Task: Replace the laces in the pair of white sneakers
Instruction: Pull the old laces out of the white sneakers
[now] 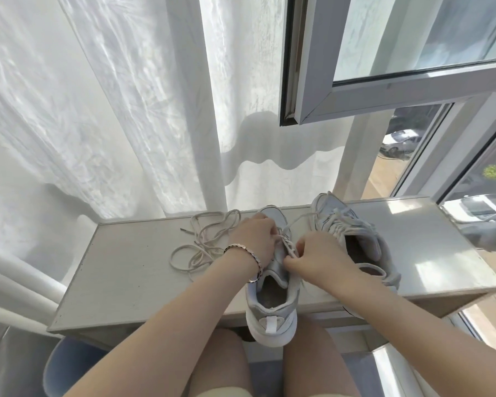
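pale ledge: left hand and right hand pinch the limp lace on the near sneaker; likely best held by its stiff tip.

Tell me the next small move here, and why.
Probably draw the grey-white lace through the next eyelet of the near white mesh sneaker: the left hand and right hand both pinch it at the upper rows.
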A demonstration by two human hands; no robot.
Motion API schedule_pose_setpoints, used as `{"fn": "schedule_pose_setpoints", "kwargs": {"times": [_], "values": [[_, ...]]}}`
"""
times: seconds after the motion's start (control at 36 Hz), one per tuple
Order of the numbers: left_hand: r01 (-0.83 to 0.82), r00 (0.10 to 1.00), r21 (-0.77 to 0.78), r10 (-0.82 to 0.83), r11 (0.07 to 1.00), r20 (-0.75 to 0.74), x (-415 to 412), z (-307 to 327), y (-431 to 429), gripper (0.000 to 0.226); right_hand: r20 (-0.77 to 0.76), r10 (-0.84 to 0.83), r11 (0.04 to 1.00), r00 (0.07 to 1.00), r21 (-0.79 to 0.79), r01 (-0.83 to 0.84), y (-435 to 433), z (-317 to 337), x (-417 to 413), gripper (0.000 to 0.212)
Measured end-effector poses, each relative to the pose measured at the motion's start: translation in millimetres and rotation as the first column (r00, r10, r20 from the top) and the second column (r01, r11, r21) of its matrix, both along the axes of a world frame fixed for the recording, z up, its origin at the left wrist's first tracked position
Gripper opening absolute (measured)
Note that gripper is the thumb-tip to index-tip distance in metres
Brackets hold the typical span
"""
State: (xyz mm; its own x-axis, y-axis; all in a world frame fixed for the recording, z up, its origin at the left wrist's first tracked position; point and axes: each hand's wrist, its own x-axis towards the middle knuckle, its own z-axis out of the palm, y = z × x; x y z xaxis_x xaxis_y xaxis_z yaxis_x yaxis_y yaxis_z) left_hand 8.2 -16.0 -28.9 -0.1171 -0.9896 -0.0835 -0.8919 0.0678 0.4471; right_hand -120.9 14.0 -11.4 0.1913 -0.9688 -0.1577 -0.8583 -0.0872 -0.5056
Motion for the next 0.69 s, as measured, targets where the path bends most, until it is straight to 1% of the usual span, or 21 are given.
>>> {"fn": "schedule_pose_setpoints", "kwargs": {"times": [0.06,0.11,0.17,0.19,0.22,0.25,0.28,0.31,0.33,0.36,0.39,0.42,0.44,0.47,0.53,0.56,0.61,0.64,0.67,0.69], "values": [[-0.049,0.999,-0.035,0.049,0.998,-0.010,-3,-2,2,0.018,0.027,-0.045,0.999,0.999,-0.018,0.046,2,-3,1,0.040],[-0.116,0.991,-0.062,0.112,0.991,-0.067,-4,-4,4,0.017,0.075,-0.091,0.996,0.993,-0.018,0.092,3,-7,1,0.039],[-0.221,0.956,-0.041,0.208,0.975,-0.205,-3,-4,6,0.013,0.128,-0.122,0.992,0.984,-0.020,0.125,4,-10,0,0.038],[-0.273,0.917,0.000,0.261,0.962,-0.300,1,-4,5,0.015,0.145,-0.139,0.990,0.980,-0.018,0.143,5,-12,0,0.036],[-0.311,0.856,0.063,0.308,0.948,-0.415,4,-5,3,0.022,0.153,-0.153,0.987,0.976,-0.017,0.157,6,-15,-1,0.033],[-0.333,0.762,0.135,0.350,0.933,-0.545,9,-7,1,0.027,0.155,-0.162,0.986,0.974,-0.019,0.167,7,-17,-1,0.031],[-0.351,0.634,0.213,0.399,0.912,-0.662,14,-7,0,0.029,0.157,-0.170,0.984,0.973,-0.022,0.175,8,-19,-2,0.030],[-0.374,0.488,0.298,0.460,0.878,-0.742,18,-6,-1,0.030,0.158,-0.171,0.984,0.973,-0.031,0.178,9,-20,-2,0.029],[-0.398,0.330,0.388,0.524,0.831,-0.785,23,-6,-3,0.030,0.162,-0.168,0.984,0.972,-0.037,0.176,9,-20,-2,0.028],[-0.415,0.187,0.471,0.579,0.778,-0.793,27,-7,-4,0.029,0.161,-0.161,0.984,0.974,-0.045,0.170,9,-20,-2,0.026],[-0.422,0.086,0.532,0.616,0.735,-0.783,30,-8,-5,0.029,0.144,-0.151,0.986,0.978,-0.052,0.160,9,-19,-2,0.021],[-0.421,0.052,0.556,0.631,0.717,-0.774,31,-9,-5,0.028,0.118,-0.141,0.987,0.983,-0.058,0.149,8,-18,-1,0.018],[-0.424,0.094,0.534,0.622,0.731,-0.778,31,-11,-6,0.027,0.091,-0.132,0.988,0.987,-0.064,0.138,8,-17,-1,0.016],[-0.431,0.215,0.466,0.590,0.772,-0.778,31,-12,-6,0.027,0.063,-0.124,0.989,0.990,-0.073,0.129,8,-17,-1,0.016],[-0.385,0.539,0.267,0.450,0.884,-0.713,30,-9,-3,0.024,-0.012,-0.105,0.989,0.994,-0.103,0.103,8,-16,-1,0.018],[-0.323,0.665,0.180,0.358,0.929,-0.656,28,-5,0,0.022,-0.044,-0.094,0.989,0.995,-0.117,0.088,8,-16,-2,0.020],[-0.169,0.835,0.042,0.166,0.985,-0.525,26,5,5,0.016,-0.080,-0.074,0.988,0.994,-0.143,0.062,7,-16,-3,0.023],[-0.083,0.905,-0.021,0.066,0.996,-0.419,25,11,6,0.014,-0.088,-0.066,0.987,0.994,-0.153,0.052,7,-16,-3,0.025],[0.007,0.952,-0.065,-0.027,0.998,-0.304,23,16,7,0.013,-0.094,-0.060,0.986,0.994,-0.161,0.044,8,-16,-3,0.028],[0.090,0.973,-0.088,-0.107,0.992,-0.202,20,20,7,0.013,-0.103,-0.055,0.985,0.993,-0.169,0.037,8,-16,-3,0.031]]}}
